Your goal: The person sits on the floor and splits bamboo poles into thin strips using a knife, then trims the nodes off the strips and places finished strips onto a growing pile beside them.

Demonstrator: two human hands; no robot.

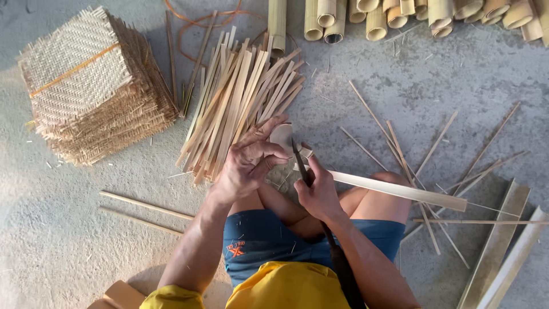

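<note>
Two hands at centre — right hand (318,194) fingers wrapped around a knife (301,164), left hand (247,160) pinching the bamboo slat (400,190) end. Strip pile (240,106) far-left, woven mat stack (94,86) beyond, loose strips (412,160) right.

The bamboo slat (400,190) I hold is pale and smooth, with a matt, dry face. The knife (299,160) in my right hand (318,194) has a dark, dull metal blade. At the centre of the frame, the pile of split strips (240,103) is light tan bamboo, flat and matt, with rough-cut ends. At upper left, the stack of woven mats (86,86) looks coarse, its edges frayed and bristly. Along the top edge, the rolled bamboo sheets (434,14) look smooth and yellowish. The floor (57,229) is grey concrete, rough and mottled. My shorts (263,240) are matt blue cloth.
</note>
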